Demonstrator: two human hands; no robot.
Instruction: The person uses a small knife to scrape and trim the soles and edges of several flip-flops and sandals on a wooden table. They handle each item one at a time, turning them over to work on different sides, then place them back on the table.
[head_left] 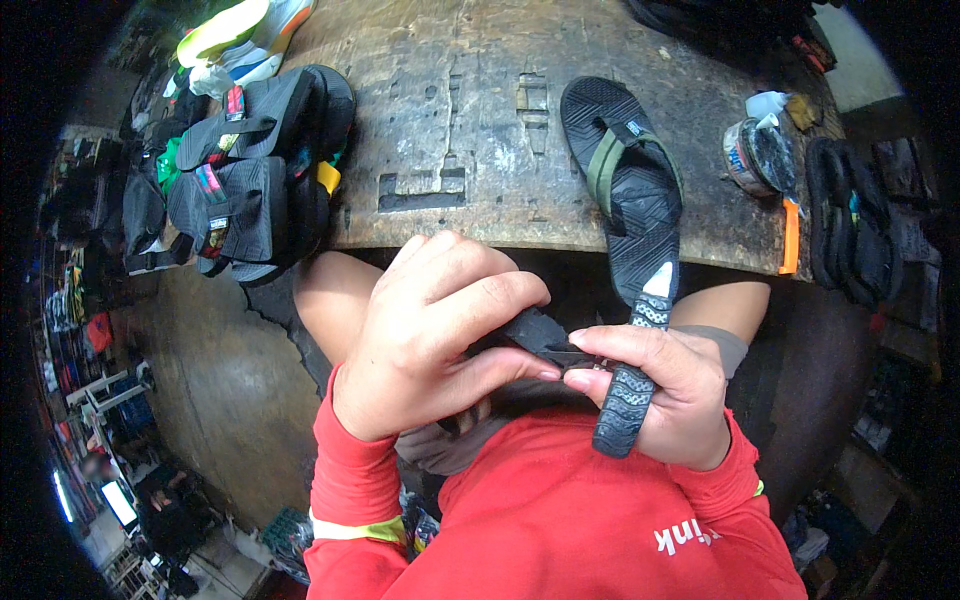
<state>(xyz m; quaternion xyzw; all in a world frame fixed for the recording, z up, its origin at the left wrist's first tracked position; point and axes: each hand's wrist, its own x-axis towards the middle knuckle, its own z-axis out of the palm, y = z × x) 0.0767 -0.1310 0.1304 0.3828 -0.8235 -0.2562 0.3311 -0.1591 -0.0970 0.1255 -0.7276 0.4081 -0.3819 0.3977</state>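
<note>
In my left hand [440, 320] is a black rubbery footwear piece [530, 335], gripped between curled fingers and thumb. My right hand [670, 385] meets it from the right, thumb and forefinger pinching at its thin end; the small detail there is hard to make out. Tucked through the right fingers is a short knife-like tool [628, 395] with a tread-patterned black and grey grip and a bright pointed tip. Just beyond that tip lies a black flip-flop [640, 225] with a green strap, sole down on the wooden table, its heel over the front edge.
Several black sandals [235, 190] are heaped at the table's left, near a bright sports shoe [250, 40]. On the right stand a smeared glue tub [755, 155] and an orange strip [790, 235] at the edge. More black soles [850, 220] sit beyond. The wooden table [420, 110] has cut-out slots.
</note>
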